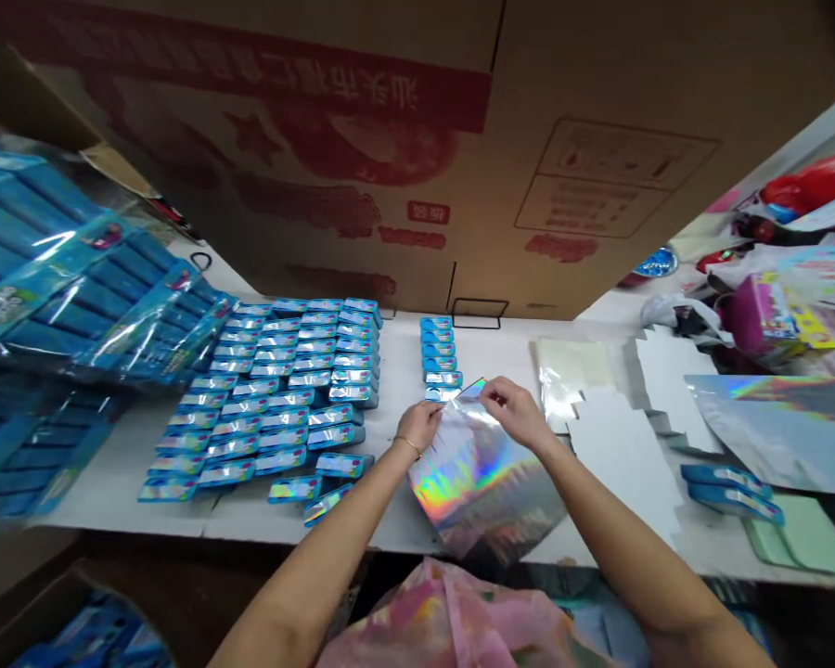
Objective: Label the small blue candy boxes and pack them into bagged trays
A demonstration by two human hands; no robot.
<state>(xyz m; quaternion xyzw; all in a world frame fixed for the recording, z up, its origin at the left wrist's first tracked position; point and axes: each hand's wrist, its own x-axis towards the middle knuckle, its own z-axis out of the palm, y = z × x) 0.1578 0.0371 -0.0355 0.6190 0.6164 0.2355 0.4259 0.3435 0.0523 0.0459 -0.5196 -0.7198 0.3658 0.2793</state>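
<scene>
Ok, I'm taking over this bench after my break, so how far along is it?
Done-looking: small blue packets sit in neat rows on the white table, plus a short column nearer the hands. In hand: the left hand and right hand pinch the top of a holographic foil sheet. Left: more foil, white die-cut card blanks, and blue packs in plastic wrap.

Lighting is even and moderately bright across the bench [390,357], with soft shadows; source not in view. Strong rainbow glare comes off the holographic foil sheet [483,487]. Wide-angle distortion bends the frame edges; the blue packs [42,269] at far left are blurred.
</scene>
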